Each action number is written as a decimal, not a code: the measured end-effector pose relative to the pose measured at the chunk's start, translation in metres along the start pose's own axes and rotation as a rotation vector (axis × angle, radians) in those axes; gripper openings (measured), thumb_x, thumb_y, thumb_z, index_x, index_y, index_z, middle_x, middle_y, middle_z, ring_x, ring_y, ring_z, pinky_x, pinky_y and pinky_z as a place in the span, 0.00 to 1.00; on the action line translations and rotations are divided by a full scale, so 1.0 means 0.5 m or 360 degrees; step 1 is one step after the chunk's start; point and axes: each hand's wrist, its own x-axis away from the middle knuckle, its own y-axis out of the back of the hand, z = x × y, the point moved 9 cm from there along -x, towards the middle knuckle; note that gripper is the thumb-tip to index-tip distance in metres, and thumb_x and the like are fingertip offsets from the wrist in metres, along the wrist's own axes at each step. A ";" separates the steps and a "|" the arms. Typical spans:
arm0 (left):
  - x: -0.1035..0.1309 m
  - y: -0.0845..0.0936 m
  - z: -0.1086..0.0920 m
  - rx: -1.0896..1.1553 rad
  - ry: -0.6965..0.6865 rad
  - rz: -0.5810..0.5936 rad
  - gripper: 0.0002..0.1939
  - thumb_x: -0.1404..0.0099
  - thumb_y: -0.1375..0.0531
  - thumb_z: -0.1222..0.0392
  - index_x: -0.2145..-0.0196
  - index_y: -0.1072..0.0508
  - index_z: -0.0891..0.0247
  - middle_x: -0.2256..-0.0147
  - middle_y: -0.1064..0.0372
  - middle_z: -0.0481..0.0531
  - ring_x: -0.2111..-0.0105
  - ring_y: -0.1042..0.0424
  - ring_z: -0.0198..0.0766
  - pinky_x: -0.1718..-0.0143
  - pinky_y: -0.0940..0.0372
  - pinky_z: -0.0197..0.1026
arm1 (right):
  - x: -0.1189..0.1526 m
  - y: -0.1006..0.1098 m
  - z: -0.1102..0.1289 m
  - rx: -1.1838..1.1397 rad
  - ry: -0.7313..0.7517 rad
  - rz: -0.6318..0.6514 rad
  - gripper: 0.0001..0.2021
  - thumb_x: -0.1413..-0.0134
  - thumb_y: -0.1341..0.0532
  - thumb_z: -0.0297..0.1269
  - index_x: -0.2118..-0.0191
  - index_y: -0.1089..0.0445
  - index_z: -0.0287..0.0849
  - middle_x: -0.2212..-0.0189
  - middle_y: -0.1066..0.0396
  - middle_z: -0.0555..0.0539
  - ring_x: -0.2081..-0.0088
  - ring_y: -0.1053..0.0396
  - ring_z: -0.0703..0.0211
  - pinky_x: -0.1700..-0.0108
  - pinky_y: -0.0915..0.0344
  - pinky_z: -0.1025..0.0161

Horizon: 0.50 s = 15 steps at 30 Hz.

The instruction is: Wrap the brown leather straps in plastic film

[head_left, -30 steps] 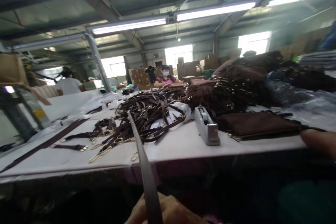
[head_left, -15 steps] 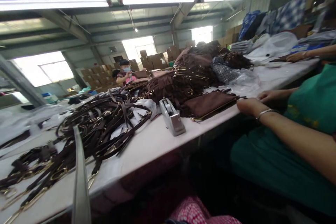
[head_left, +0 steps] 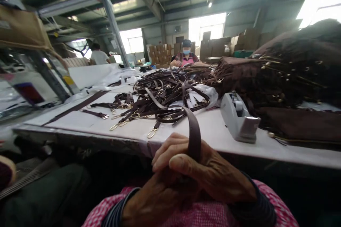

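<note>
Brown strap point(head_left: 195, 133) extends from over the strap pile point(head_left: 162, 94) on the white table point(head_left: 210, 131) down into the right hand point(head_left: 213, 170), which is clamped on it. The left hand point(head_left: 157, 195) touches the right from below; its grip I cannot tell. 1 grey tape dispenser point(head_left: 231, 117) stands right of the pile, near brown fabric point(head_left: 295, 122).
</note>
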 end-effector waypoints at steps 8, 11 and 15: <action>-0.028 -0.009 -0.002 -0.0031 -0.0011 0.0256 0.15 0.31 0.39 0.52 0.71 0.27 0.63 0.73 0.37 0.45 0.73 0.41 0.32 0.72 0.43 0.33 | -0.026 0.068 -0.058 -0.0701 -0.0085 -0.0266 0.26 0.28 0.49 0.58 0.47 0.21 0.46 0.50 0.22 0.42 0.50 0.26 0.52 0.49 0.31 0.56; -0.018 -0.007 0.027 0.0097 0.0030 0.0273 0.24 0.28 0.43 0.47 0.78 0.39 0.62 0.80 0.47 0.42 0.79 0.50 0.29 0.77 0.51 0.35 | -0.036 0.062 -0.049 -0.0720 0.0015 -0.0395 0.27 0.26 0.51 0.56 0.54 0.18 0.47 0.54 0.21 0.44 0.51 0.25 0.53 0.50 0.31 0.57; 0.007 0.030 -0.003 0.0080 -0.0224 0.0158 0.21 0.33 0.38 0.44 0.75 0.30 0.63 0.76 0.38 0.47 0.75 0.41 0.33 0.71 0.40 0.36 | -0.037 -0.004 -0.022 -0.0125 -0.0012 -0.0155 0.22 0.29 0.43 0.53 0.55 0.17 0.43 0.54 0.21 0.44 0.51 0.25 0.52 0.46 0.33 0.58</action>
